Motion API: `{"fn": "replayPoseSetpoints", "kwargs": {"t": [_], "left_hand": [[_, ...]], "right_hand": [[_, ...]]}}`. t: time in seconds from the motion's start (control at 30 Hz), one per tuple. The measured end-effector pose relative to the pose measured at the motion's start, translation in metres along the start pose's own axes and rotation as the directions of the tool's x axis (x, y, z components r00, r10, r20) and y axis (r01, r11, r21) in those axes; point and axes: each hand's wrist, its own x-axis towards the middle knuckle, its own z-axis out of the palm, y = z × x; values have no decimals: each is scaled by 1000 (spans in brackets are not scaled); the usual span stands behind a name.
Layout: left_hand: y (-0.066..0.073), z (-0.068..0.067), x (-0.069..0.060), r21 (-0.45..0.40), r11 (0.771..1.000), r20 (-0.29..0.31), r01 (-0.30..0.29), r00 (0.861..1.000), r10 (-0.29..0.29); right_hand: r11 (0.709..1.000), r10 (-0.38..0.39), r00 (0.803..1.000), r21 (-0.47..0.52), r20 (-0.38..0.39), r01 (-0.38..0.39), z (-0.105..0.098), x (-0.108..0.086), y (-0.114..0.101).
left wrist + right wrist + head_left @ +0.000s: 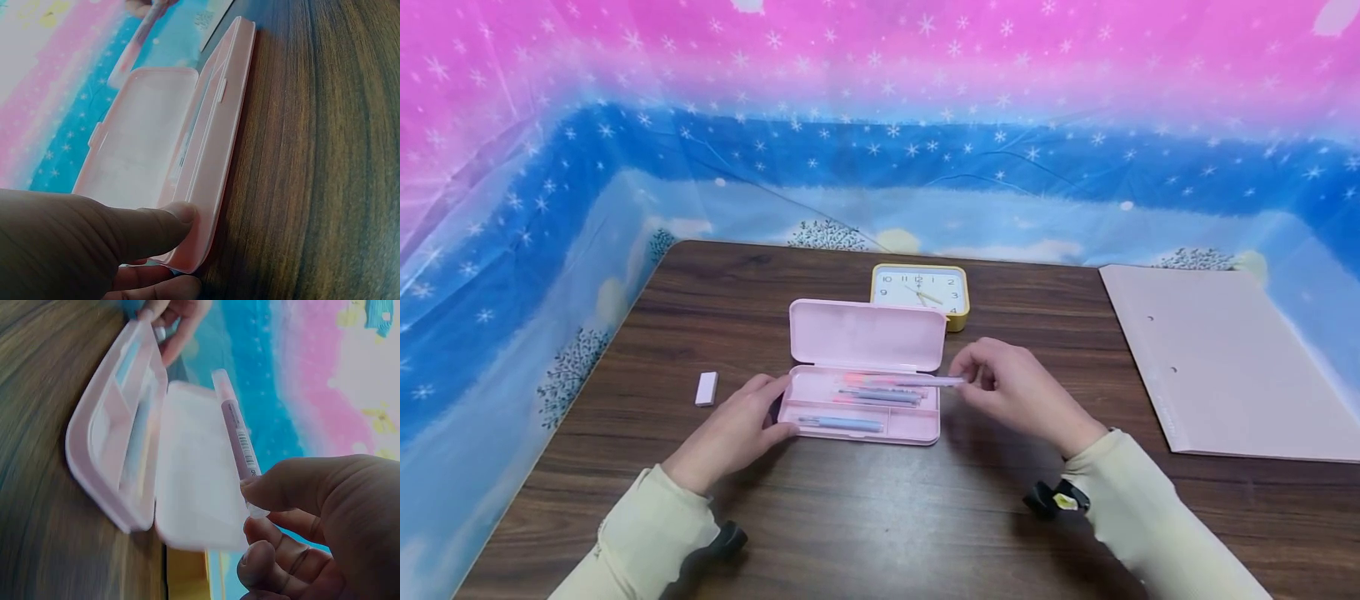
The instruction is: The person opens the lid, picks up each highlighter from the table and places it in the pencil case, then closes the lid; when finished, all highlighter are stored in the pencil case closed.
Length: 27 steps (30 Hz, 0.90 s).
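A pink pencil case [913,425] lies on the table with its lid [867,335] raised. My left hand [733,433] grips the case's left end, the thumb [178,214] against the front wall. My right hand [1022,390] pinches one end of a slim highlighter [239,434] between thumb and fingers. That highlighter has a pinkish cap end and a barcode label, and it is held above the case's right side. Inside the case, several pens [880,397] lie in the back compartment and a light-blue pen [841,423] in the front one.
A yellow-framed clock [919,283] stands just behind the lid, partly hidden by it. To the left, a white eraser [706,389] lies on the wooden table [865,517]. A pale pink folder-like sheet [1240,367] covers the right side. A snowflake-patterned cloth [880,150] hangs behind.
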Motion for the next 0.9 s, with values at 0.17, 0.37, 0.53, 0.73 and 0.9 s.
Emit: {"fn": "replayPoseSetpoints", "kwargs": {"t": [0.17, 0.37, 0.53, 0.73, 0.9], "left_hand": [[0, -1, 0, 7, 1000, 3, 9, 1000, -9], [1, -1, 0, 7, 1000, 8, 15, 1000, -15], [0, 0, 0, 10, 1000, 13, 21, 1000, -21], [1, 0, 0, 8, 1000, 10, 17, 1000, -17], [1, 0, 0, 14, 1000, -2, 4, 1000, -4]], "right_hand": [[998, -48, 999, 36, 16, 47, 17, 17, -14], [995, -96, 995, 22, 32, 95, 37, 30, -28], [996, -84, 993, -9, 88, 85, 56, 34, -34], [999, -33, 988, -31, 153, 38, 70, 36, -37], [1000, 11, 982, -25, 188, -7, 73, 37, -38]]}}
